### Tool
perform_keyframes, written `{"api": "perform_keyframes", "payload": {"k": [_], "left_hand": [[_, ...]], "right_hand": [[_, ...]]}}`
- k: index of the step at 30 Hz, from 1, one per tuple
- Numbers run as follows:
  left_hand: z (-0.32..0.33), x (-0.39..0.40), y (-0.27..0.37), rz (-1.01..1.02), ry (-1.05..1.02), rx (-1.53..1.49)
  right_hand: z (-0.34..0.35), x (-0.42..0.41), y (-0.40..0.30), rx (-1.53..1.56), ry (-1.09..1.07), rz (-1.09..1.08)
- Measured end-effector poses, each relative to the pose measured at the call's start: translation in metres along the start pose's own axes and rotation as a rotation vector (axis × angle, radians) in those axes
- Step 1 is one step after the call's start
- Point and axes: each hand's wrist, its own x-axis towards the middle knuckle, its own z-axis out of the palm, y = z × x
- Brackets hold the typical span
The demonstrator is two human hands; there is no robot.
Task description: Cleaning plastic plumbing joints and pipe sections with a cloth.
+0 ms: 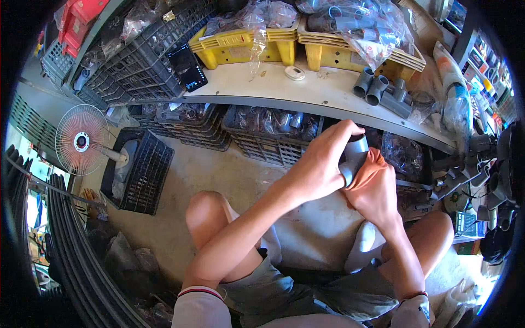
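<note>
My left hand [324, 160] grips a grey plastic pipe tee fitting [356, 152] in front of the shelf edge. Pressed against the fitting's right side is an orange cloth [369, 170], which my right hand [373, 197] holds bunched in its fingers. Part of the fitting is hidden by my fingers and the cloth. Several more grey pipe fittings [373, 95] lie on the right part of the white shelf [246, 84]. A small white oval device [294, 73] and a black smartphone [187, 67] are on the shelf too.
Yellow crates [246, 51] with bagged fittings stand along the shelf's back. Black crates [270, 145] fill the space beneath it. At left, a fan [82, 140] stands in a black crate [149, 176], near long dark pipes [78, 229]. More fittings [463, 176] are stacked at right.
</note>
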Motion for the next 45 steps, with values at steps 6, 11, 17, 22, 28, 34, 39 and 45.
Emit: {"api": "perform_keyframes", "payload": {"k": [6, 11, 17, 22, 28, 34, 39, 45], "left_hand": [[-0.009, 0.006, 0.002, 0.046, -0.103, -0.266], [-0.004, 0.005, 0.005, -0.116, -0.074, -0.563], [0.011, -0.004, 0.001, 0.186, -0.050, 0.010], [0.008, 0.006, -0.014, 0.162, -0.021, 0.072], [0.008, -0.004, -0.019, -0.049, 0.088, -0.176], [0.028, -0.006, 0.007, 0.168, -0.018, 0.167], [0.014, -0.002, -0.017, 0.039, 0.075, 0.147], [0.026, -0.007, -0.005, 0.144, 0.074, 0.220]], "right_hand": [[-0.005, -0.014, 0.008, 0.953, -0.202, 0.248], [-0.006, -0.023, 0.022, 1.253, -0.262, 0.448], [-0.020, -0.017, 0.007, 1.007, -0.214, 0.537], [-0.011, -0.029, 0.031, 0.583, -0.098, 0.161], [0.008, -0.035, 0.012, 0.718, -0.030, 0.044], [-0.010, -0.026, 0.029, 1.099, -0.036, 0.376], [-0.010, -0.022, 0.010, 1.135, -0.190, 0.577], [-0.020, -0.016, 0.002, 0.987, -0.125, 0.583]]}}
